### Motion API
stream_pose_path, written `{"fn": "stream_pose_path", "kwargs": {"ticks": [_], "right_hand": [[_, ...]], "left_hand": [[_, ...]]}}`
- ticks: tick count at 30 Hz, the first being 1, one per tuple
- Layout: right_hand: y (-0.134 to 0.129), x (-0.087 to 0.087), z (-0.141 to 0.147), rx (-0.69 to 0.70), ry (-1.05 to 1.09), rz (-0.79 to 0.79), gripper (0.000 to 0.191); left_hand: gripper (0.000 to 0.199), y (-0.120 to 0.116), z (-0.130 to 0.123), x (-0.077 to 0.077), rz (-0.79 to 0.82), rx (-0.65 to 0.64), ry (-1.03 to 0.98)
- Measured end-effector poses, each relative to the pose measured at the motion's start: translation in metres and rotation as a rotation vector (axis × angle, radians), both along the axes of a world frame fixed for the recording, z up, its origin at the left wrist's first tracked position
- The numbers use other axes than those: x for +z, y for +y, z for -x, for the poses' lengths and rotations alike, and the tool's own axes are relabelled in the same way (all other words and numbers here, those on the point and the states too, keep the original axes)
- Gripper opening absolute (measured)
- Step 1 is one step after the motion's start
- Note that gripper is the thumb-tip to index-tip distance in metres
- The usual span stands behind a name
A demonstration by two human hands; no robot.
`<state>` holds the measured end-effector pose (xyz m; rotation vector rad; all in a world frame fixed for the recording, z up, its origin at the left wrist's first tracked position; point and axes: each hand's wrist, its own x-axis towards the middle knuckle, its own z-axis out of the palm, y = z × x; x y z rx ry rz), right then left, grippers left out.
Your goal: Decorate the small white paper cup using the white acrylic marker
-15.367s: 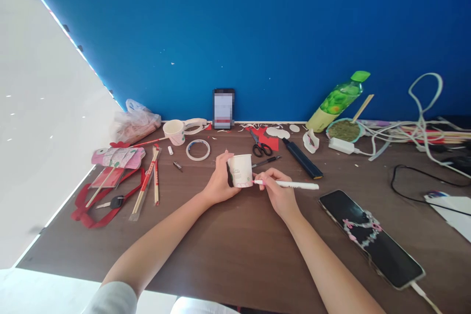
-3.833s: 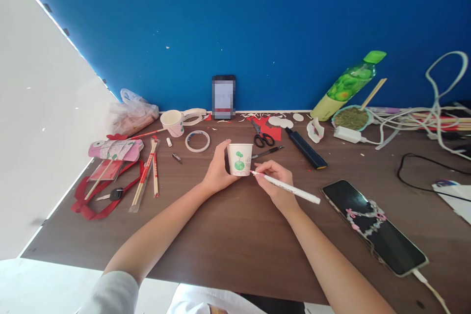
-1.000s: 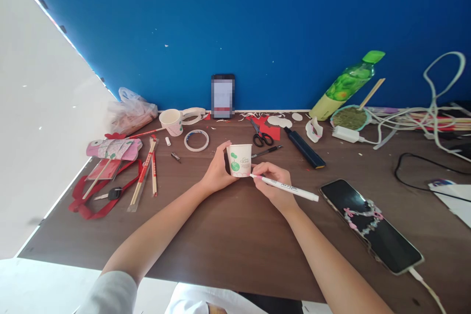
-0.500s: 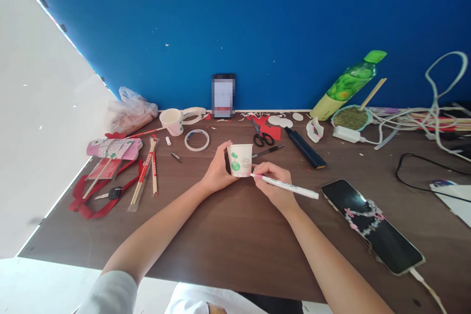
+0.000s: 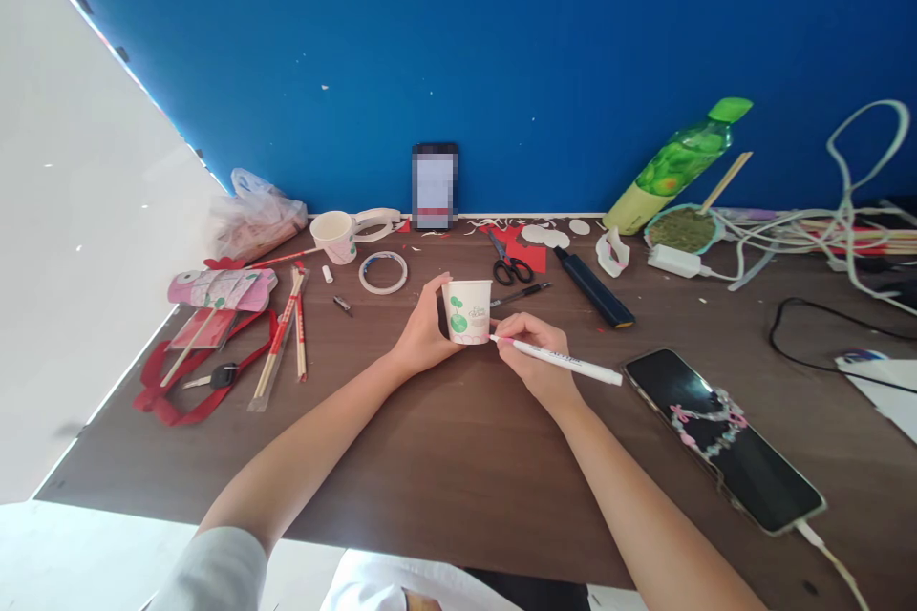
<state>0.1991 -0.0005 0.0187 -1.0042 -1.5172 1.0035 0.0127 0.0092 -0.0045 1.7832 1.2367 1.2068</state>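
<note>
A white paper cup [image 5: 469,313] with a green plant print stands upright in front of me, a pink line drawn around its base. Around its left side curls my left hand [image 5: 425,334], gripping it. My right hand [image 5: 537,353] pinches a white marker [image 5: 569,363] with a pink tip end. That tip is at the lower right edge of the cup; whether it touches I cannot tell. Behind the cup lie a black pen [image 5: 522,294] and black-handled scissors [image 5: 512,265].
A phone [image 5: 435,187] leans on the blue wall. Rolls of tape [image 5: 383,273], another paper cup [image 5: 334,237] and wrapped chopsticks [image 5: 279,339] lie left. To the right are a dark box cutter [image 5: 594,288], a green bottle [image 5: 677,167] and a charging phone [image 5: 723,439].
The marker and my right hand have shifted very slightly right, its tip drawing a little away from the cup's base. My left hand and the cup stay in place.
</note>
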Motion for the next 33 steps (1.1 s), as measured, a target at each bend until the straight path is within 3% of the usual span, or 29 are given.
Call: {"fn": "stream_pose_path", "kwargs": {"ticks": [21,28,33], "right_hand": [[0.005,-0.003,-0.007,0.079,-0.055,-0.054,0.015],[0.011,-0.013,-0.011,0.118,0.240,0.059,0.014],[0.006,-0.011,-0.005,0.201,0.288,0.041,0.014]], "left_hand": [[0.099,0.001,0.001,-0.002,-0.006,-0.006,0.032],[0.093,0.001,0.001,0.004,-0.139,0.057,0.127],[0.100,-0.001,0.002,0.008,-0.135,0.023,0.156]]}}
